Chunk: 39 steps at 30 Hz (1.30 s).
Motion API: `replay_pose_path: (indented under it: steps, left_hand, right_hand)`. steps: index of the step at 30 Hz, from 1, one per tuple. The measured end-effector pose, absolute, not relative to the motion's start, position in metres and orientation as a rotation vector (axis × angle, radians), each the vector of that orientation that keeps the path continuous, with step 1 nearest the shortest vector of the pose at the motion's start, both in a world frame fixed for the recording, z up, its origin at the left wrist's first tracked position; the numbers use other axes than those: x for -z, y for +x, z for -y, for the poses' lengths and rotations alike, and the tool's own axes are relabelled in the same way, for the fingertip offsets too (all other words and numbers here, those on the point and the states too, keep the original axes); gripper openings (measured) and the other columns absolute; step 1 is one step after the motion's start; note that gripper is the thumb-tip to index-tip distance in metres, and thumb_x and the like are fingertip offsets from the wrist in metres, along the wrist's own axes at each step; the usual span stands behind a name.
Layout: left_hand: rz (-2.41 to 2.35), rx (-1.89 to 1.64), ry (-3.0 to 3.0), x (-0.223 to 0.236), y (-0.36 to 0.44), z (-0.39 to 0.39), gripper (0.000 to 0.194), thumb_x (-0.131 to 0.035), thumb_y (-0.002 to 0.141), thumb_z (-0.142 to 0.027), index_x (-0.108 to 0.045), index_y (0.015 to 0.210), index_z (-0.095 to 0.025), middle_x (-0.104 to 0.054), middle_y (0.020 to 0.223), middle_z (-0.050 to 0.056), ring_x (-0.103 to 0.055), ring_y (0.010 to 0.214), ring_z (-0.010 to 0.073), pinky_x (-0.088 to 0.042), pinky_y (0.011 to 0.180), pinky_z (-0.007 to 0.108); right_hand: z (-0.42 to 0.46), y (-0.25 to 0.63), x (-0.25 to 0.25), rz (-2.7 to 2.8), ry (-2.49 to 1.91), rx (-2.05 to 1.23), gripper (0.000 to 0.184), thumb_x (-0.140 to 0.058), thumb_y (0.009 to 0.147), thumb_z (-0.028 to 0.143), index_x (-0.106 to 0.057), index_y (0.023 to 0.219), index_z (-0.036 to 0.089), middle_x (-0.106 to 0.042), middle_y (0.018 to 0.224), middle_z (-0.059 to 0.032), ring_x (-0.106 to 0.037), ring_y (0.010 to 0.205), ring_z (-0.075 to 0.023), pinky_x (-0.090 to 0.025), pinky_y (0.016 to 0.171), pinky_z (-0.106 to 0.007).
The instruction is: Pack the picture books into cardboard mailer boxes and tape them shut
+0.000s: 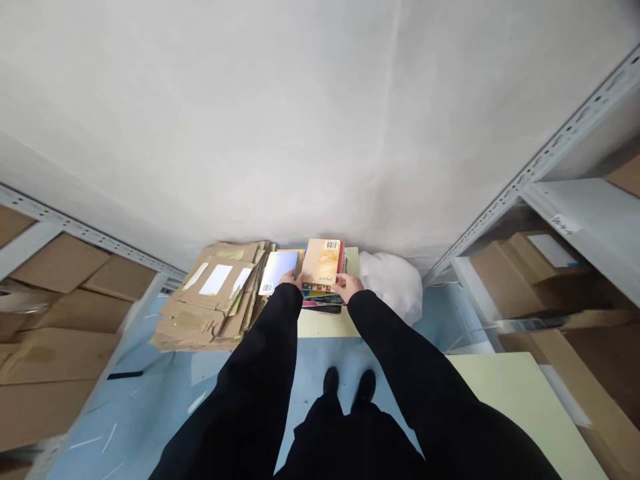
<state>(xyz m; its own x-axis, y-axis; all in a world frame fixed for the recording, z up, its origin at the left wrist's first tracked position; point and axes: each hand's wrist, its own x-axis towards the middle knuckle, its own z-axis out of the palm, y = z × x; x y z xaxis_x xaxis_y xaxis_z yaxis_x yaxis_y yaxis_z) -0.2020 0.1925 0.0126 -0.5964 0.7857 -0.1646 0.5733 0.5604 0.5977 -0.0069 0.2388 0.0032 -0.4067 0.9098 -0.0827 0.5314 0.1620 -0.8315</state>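
Observation:
A tan book (pixel 320 262) with a barcode at its upper right lies on top of a pile of books and magazines (pixel 323 303). My left hand (pixel 291 279) is closed on its lower left edge, between it and a pale blue book (pixel 277 269); part of its fingers is hidden. At the lower right corner, my right hand (pixel 348 287) pinches the tan book with thumb and fingers. The pale blue book rests to the left, its barcode at the lower left. Red edges of another book show under the tan one.
Flattened cardboard boxes (pixel 200 313) are stacked left of the books. A white plastic bag (pixel 393 283) stands at the right on the pale yellow table (pixel 325 325). Shelves with cartons (pixel 65 353) flank both sides. Another pale yellow surface (pixel 520 400) is at lower right.

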Motion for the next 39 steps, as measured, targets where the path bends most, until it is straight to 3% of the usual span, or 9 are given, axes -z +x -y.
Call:
replay_pose_path:
  steps: [3, 8, 15, 20, 23, 27, 33, 37, 39]
  left_hand:
    - [-2.332, -0.612, 1.063, -0.007, -0.211, -0.199, 0.036, -0.06, 0.07, -0.032, -0.064, 0.096, -0.007, -0.065, 0.089, 0.015, -0.061, 0.085, 0.0273, -0.045, 0.075, 0.035]
    - [-2.343, -0.34, 1.287, -0.001, -0.207, -0.2, 0.03, -0.06, 0.07, -0.039, -0.067, 0.085, -0.015, -0.063, 0.09, 0.01, -0.058, 0.087, 0.0225, -0.041, 0.075, 0.029]
    - [-2.338, -0.031, 1.578, -0.002, -0.183, -0.193, 0.035, -0.047, 0.078, -0.048, -0.064, 0.091, -0.02, -0.057, 0.099, 0.009, -0.053, 0.093, 0.0219, -0.039, 0.073, 0.03]
    - [-2.202, -0.062, 1.762, -0.003, -0.179, -0.188, 0.031, -0.049, 0.078, -0.044, -0.063, 0.091, -0.019, -0.047, 0.122, 0.011, -0.05, 0.101, 0.0241, -0.039, 0.078, 0.032]
    - [-2.193, -0.178, 1.86, -0.006, -0.176, -0.178, 0.037, -0.052, 0.075, -0.045, -0.059, 0.102, -0.021, -0.048, 0.12, 0.012, -0.047, 0.103, 0.0268, -0.039, 0.078, 0.035]
    - [-1.884, -0.556, 2.191, -0.01, -0.164, -0.167, 0.067, -0.065, 0.059, -0.052, -0.053, 0.116, -0.019, -0.053, 0.111, 0.013, -0.048, 0.099, 0.0303, -0.039, 0.081, 0.039]
    - [-1.548, -0.952, 2.208, -0.01, -0.133, -0.17, 0.031, -0.054, 0.074, -0.029, -0.064, 0.102, -0.019, -0.063, 0.09, 0.013, -0.058, 0.084, 0.0241, -0.044, 0.076, 0.034]
    - [-1.417, -1.108, 1.892, -0.016, -0.097, -0.162, 0.025, -0.053, 0.075, -0.033, -0.068, 0.088, -0.019, -0.065, 0.076, 0.009, -0.06, 0.071, 0.0191, -0.047, 0.066, 0.028]
    - [-1.282, -1.065, 1.651, -0.018, -0.071, -0.151, 0.028, -0.055, 0.073, -0.04, -0.069, 0.079, -0.016, -0.062, 0.065, 0.006, -0.058, 0.06, 0.0161, -0.047, 0.056, 0.025]
  right_hand:
    - [-0.252, -0.022, 0.005, 1.993, -1.483, -1.084, 0.043, -0.067, 0.062, 0.037, -0.059, 0.098, 0.016, -0.058, 0.097, -0.0109, -0.054, 0.094, -0.0233, -0.04, 0.088, -0.038]
    - [-0.257, -0.032, 0.029, 1.893, -1.725, -1.033, 0.054, -0.067, 0.059, 0.037, -0.052, 0.106, 0.017, -0.055, 0.105, -0.01, -0.054, 0.096, -0.0219, -0.042, 0.084, -0.034]
    - [-0.262, -0.02, 0.041, 1.504, -1.722, -1.332, 0.039, -0.069, 0.051, 0.023, -0.059, 0.088, 0.019, -0.065, 0.091, -0.0064, -0.059, 0.088, -0.0223, -0.045, 0.081, -0.034]
    - [-0.261, 0.001, 0.04, 1.102, -1.597, -1.617, 0.021, -0.067, 0.053, 0.024, -0.055, 0.068, 0.018, -0.065, 0.07, -0.0038, -0.062, 0.067, -0.0189, -0.05, 0.062, -0.033]
    - [-0.252, 0.008, 0.03, 1.045, -1.569, -1.644, 0.023, -0.069, 0.051, 0.025, -0.052, 0.066, 0.018, -0.063, 0.061, -0.0021, -0.061, 0.057, -0.0175, -0.049, 0.05, -0.03]
    - [-0.232, 0.008, 0.006, 0.914, -1.41, -1.595, 0.03, -0.07, 0.05, 0.029, -0.05, 0.069, 0.019, -0.059, 0.056, 0.0025, -0.056, 0.049, -0.0128, -0.044, 0.043, -0.024]
    - [-0.185, 0.009, -0.043, 0.799, -1.372, -1.229, 0.034, -0.071, 0.053, 0.039, -0.047, 0.068, 0.019, -0.056, 0.059, 0.0038, -0.053, 0.047, -0.0103, -0.044, 0.044, -0.023]
    - [-0.148, 0.047, -0.068, 1.077, -1.36, -1.056, 0.029, -0.062, 0.066, 0.043, -0.054, 0.081, 0.019, -0.062, 0.08, -0.0034, -0.06, 0.072, -0.0169, -0.05, 0.06, -0.03]
    - [-0.126, 0.082, -0.071, 1.238, -1.474, -0.768, 0.029, -0.059, 0.069, 0.042, -0.057, 0.088, 0.019, -0.061, 0.09, -0.007, -0.058, 0.085, -0.0206, -0.049, 0.072, -0.036]
